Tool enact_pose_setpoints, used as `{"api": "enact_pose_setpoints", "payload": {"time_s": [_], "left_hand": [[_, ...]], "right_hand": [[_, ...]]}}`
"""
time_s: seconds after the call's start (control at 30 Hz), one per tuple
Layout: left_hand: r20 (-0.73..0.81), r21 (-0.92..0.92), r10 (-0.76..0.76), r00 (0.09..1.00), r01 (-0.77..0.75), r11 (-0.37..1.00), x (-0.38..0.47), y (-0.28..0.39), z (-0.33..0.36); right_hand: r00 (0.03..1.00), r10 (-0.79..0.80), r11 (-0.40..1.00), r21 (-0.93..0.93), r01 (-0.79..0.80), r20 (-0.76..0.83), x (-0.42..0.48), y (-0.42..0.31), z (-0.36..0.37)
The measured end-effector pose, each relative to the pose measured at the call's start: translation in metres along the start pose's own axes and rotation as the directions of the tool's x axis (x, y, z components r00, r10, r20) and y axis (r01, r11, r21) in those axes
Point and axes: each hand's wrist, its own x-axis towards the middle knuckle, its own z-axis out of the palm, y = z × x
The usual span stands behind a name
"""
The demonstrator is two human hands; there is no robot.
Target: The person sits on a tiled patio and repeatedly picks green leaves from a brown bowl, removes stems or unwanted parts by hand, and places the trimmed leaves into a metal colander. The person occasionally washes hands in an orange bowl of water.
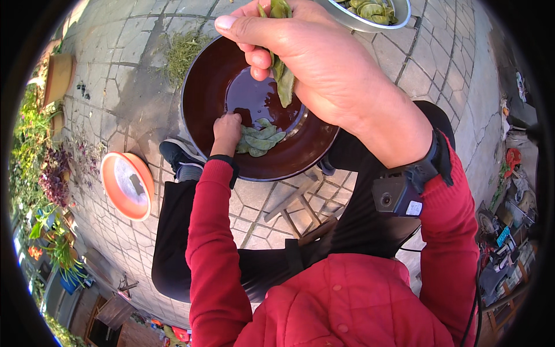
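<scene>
A wide dark-brown basin (201, 95) with a little water in its bottom stands between my feet. Several flat green bean pods (261, 139) lie in a small heap on its near side. My left hand (227, 130) reaches down to the left edge of that heap. Its fingers are curled and mostly hidden, so whether they grip a pod I cannot tell. High over the basin, close to the camera, my right hand (312, 60) pinches a few long flat green bean pods (284, 84) that hang down past the curled fingers.
Beyond my right hand is a metal bowl (381, 27) of green pods. Plant scraps (184, 56) lie beside the basin. An orange plastic basin (149, 186) with whitish contents sits left of my shoe (173, 152). A wooden frame (299, 208) is below me; potted plants (58, 80) line the left.
</scene>
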Motion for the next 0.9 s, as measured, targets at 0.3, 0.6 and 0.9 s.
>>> {"api": "enact_pose_setpoints", "payload": {"time_s": [0.3, 0.6, 0.9], "left_hand": [[0.169, -0.240, -0.068, 0.983, 0.107, 0.965, 0.003, -0.010, 0.018], [0.172, -0.720, -0.051, 0.984, 0.161, 0.675, -0.029, 0.005, -0.086], [0.135, -0.991, -0.166, 0.977, 0.135, -0.012, -0.114, 0.040, -0.234]], "right_hand": [[0.995, 0.082, 0.990, -0.107, -0.088, -0.056, -0.003, -0.015, 0.002], [0.935, -0.351, 0.830, -0.476, 0.290, -0.042, 0.012, 0.025, 0.001], [0.835, -0.365, 0.187, -0.846, 0.500, 0.412, 0.008, 0.041, -0.004]]}}
